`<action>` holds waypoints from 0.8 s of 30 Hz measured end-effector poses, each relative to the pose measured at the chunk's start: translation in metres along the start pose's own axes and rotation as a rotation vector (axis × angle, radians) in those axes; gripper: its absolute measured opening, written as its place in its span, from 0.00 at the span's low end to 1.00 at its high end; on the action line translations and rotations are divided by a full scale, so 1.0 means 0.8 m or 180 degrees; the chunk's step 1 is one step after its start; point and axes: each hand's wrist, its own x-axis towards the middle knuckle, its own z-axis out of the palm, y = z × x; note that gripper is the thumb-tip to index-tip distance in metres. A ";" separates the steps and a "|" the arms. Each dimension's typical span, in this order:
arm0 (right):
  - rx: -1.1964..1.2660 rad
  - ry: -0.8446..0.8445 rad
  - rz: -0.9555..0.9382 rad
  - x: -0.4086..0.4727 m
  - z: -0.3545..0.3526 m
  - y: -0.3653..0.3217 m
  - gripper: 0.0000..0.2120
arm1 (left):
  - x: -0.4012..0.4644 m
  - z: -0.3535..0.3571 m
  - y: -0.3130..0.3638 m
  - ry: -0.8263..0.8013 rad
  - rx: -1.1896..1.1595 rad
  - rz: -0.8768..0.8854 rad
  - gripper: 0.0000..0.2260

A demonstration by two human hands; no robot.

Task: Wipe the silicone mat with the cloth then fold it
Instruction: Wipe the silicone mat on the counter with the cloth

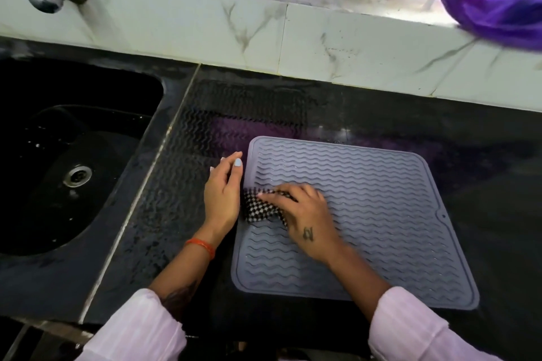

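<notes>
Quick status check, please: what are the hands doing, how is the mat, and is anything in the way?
Right hand presses checked cloth onto mat. Left hand open at mat's left edge. Silicone mat flat on counter, unfolded. Nothing blocking.

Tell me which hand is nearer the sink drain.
Left. The left hand rests at the mat's left edge, on the side toward the drain. The right hand lies farther right, over the mat, pressing the checked cloth.
</notes>
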 end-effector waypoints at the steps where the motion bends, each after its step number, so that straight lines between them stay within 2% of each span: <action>1: -0.0046 0.0115 0.0170 0.007 0.001 0.004 0.31 | 0.000 0.002 0.002 -0.0018 0.0117 0.0040 0.21; 3: -0.0329 0.0246 0.0431 0.018 0.009 0.004 0.30 | 0.001 0.006 0.004 -0.0090 0.0363 0.0121 0.24; 6: -0.0674 0.0245 0.0477 0.021 0.024 0.001 0.29 | 0.005 0.012 0.001 -0.0230 0.0786 0.0273 0.26; 10: -0.0357 0.0033 0.0619 0.041 0.001 0.004 0.25 | 0.017 0.016 -0.011 -0.0271 0.1605 0.0664 0.30; 13: -0.0188 0.0348 0.1004 0.066 -0.001 0.003 0.21 | 0.024 0.018 -0.015 -0.0222 0.2028 0.0812 0.33; 15: -0.0448 0.0352 0.1143 0.073 0.014 -0.004 0.20 | 0.028 0.021 -0.013 -0.0252 0.2241 0.0868 0.33; 18: -0.0989 0.0282 0.1024 0.072 0.034 -0.008 0.22 | 0.032 0.026 -0.013 -0.0380 0.2599 0.1077 0.31; 20: -0.0850 0.0149 0.0988 0.079 0.023 -0.005 0.23 | 0.035 0.029 -0.016 -0.0441 0.2788 0.1176 0.30; 22: -0.0358 -0.0137 0.1161 0.093 0.011 -0.001 0.25 | 0.039 0.033 -0.018 -0.0466 0.2899 0.1198 0.30; 24: -0.0113 -0.0098 0.1352 0.107 0.008 -0.003 0.26 | 0.044 0.037 -0.018 -0.0420 0.2978 0.1180 0.30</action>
